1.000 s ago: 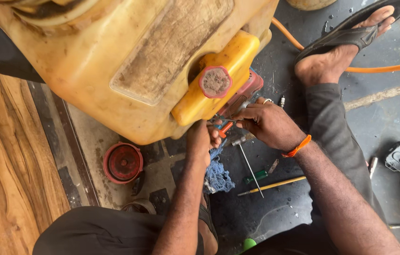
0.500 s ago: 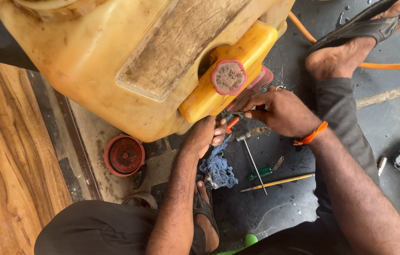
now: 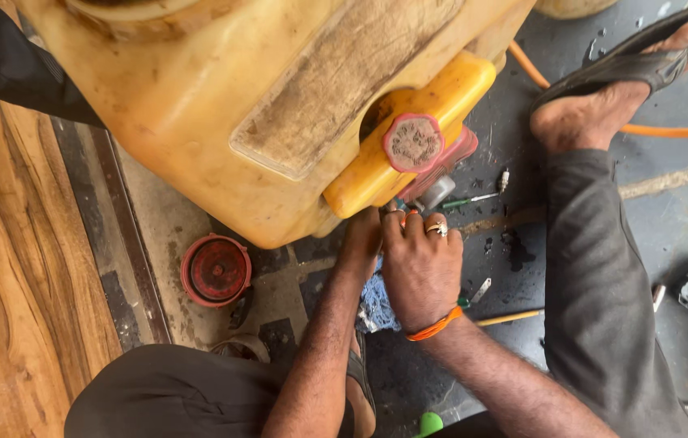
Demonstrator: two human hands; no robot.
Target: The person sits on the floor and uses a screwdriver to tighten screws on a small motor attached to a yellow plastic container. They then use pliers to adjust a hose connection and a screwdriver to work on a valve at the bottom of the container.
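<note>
Seated on the dark, stained floor [image 3: 514, 243], knees spread, both hands drawn together just below the mouth of a big yellow jerrycan [image 3: 222, 97]. Jerrycan tipped on its side, handle [image 3: 409, 138] and worn pinkish cap [image 3: 413, 142] turned toward the lap, likely so the neck sits within easy reach of both hands. Right hand [image 3: 421, 264], ring on one finger and orange band [image 3: 435, 328] at the wrist, lying over the left with fingers curled shut around something small at the jerrycan's neck; exact thing hidden under the knuckles, only orange and teal tips peeking out above the fingers, possibly tool handles. Left hand [image 3: 363, 239] tucked beneath and beside the right, touching it; whether gripping or merely bracing, cannot tell. Small grey metal part [image 3: 435, 193] and a reddish piece just under the cap, right above the fingertips.

Blue rag [image 3: 376, 307] bunched under the wrists, close by for wiping. Red round lid [image 3: 216, 270] set aside to the left, well apart from the hands. Screwdriver [image 3: 470, 199] and a yellow-handled tool [image 3: 510, 317] laid loose on the floor near the right knee. Orange hose [image 3: 652, 130] running past a sandalled foot [image 3: 612, 89] at upper right. Wood-grain panel [image 3: 11, 284] along the left edge.
</note>
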